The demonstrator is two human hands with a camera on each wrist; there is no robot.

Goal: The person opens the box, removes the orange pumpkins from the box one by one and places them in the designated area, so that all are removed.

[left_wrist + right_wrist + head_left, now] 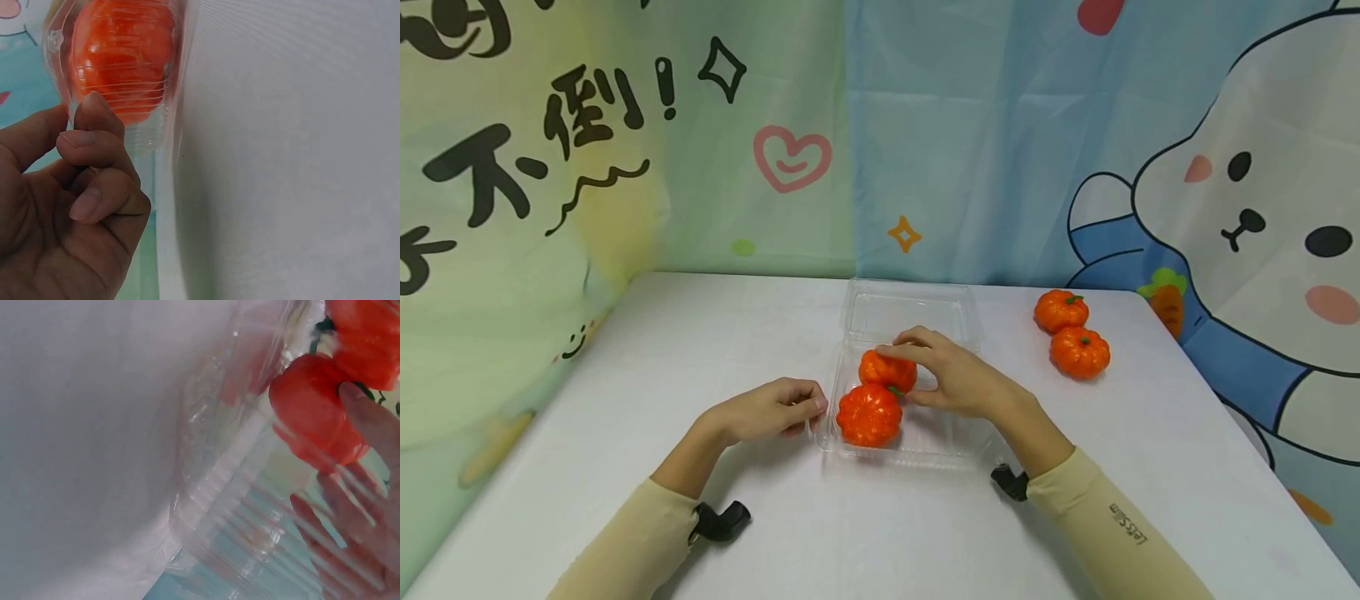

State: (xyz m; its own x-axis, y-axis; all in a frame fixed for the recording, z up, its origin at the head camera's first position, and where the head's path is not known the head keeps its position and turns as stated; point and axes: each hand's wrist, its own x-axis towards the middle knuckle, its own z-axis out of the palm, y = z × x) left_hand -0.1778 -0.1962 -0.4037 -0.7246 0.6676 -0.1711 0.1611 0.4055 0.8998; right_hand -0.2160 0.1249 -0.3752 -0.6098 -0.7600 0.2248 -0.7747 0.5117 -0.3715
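Note:
A clear plastic clamshell box [936,429] lies on the table with its lid [910,310] folded back. Two orange toy pumpkins sit along its left side, a near pumpkin [869,415] and a far pumpkin [887,372] right behind it. My right hand [958,377] reaches in from the right and grips the far pumpkin between thumb and fingers. In the right wrist view this held pumpkin [312,412] shows partly through the clear plastic wall. My left hand [775,408] pinches the box's left edge between thumb and curled forefinger, close beside the near pumpkin.
Two more toy pumpkins, a back one [1061,311] and a front one [1079,352], lie together on the right of the white table [760,508]. A printed cloth backdrop [970,150] hangs behind the table. Black wrist mounts [721,522] stick out at both sleeves.

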